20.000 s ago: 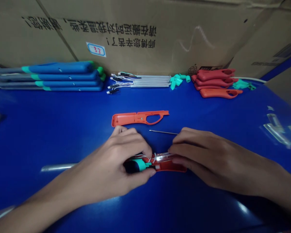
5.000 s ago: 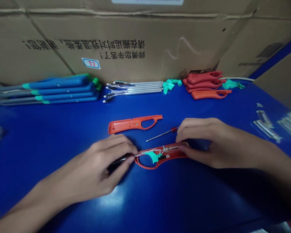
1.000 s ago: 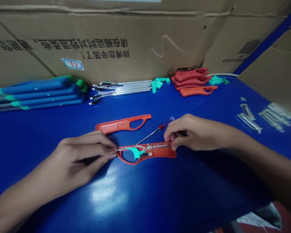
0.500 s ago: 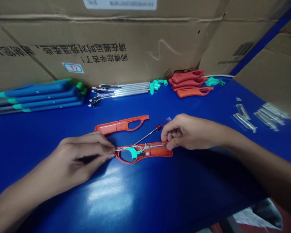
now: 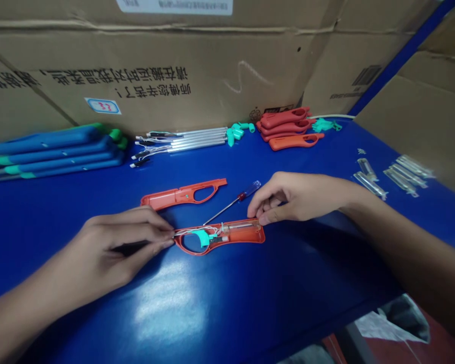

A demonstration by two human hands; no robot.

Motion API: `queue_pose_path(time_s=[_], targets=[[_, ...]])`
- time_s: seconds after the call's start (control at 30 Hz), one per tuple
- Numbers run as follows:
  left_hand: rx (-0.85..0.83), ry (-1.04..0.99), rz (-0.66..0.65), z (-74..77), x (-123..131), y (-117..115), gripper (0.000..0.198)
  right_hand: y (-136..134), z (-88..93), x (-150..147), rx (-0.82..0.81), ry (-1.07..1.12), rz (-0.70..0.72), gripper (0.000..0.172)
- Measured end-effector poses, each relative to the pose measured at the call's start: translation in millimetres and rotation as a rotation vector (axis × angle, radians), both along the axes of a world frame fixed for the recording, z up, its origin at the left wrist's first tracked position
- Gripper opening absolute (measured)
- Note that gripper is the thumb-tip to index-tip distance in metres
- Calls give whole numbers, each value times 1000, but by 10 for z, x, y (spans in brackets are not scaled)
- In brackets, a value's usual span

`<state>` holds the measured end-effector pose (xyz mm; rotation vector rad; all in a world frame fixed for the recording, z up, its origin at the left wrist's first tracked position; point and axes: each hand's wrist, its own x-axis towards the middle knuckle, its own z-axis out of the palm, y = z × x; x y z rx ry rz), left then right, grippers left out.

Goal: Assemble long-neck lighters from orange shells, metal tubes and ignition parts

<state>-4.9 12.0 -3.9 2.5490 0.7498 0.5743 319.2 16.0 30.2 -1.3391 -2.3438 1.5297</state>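
My left hand [image 5: 127, 245] pinches the narrow left end of an orange lighter casing half [image 5: 246, 236], open side up on the table. In this half lie a green trigger [image 5: 200, 236], white wires and a clear fuel tank [image 5: 240, 228]. My right hand [image 5: 276, 199] has its fingers curled, thumb and forefinger closed at the wide right end of the same half. Just behind it lies a screwdriver [image 5: 227, 206] with a red and clear handle. The other orange casing half [image 5: 184, 194] rests farther back, inner side up.
At the back are blue lighters [image 5: 60, 151] on the left, metal tubes with wires [image 5: 197, 140], green parts [image 5: 237, 133] and stacked orange casings [image 5: 286, 126]. Several clear tanks [image 5: 402, 174] lie at the right. Cardboard [image 5: 212, 55] walls the back; the table edge [image 5: 326, 328] runs lower right.
The view has shifted slightly, so everything sits a little farther left. My right fingertips have eased slightly back from the fuel tank, showing more of its right end. My left hand keeps its pinch.
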Motion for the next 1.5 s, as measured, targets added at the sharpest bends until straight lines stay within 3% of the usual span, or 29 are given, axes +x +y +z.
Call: queue_pose_path(time_s=[0.3,0.47,0.63,1.03,1.5], targets=[[-79,27,120,-11,11,-59,17,-82,-19,-128,63,-100,-112,5],[-78,23,123,-10,26,-63,17,-127,-29,-161,132,-141,-118,11],[-99,12,107,-15,6,-51,17,-96,-31,-120,91,-88,-95,6],[-55,59,39,-10,-35,-13,18,-45,6,-36,55,-37,-11,19],[-24,59,-8,41,5,0,15,-61,6,-70,51,-51,-23,13]])
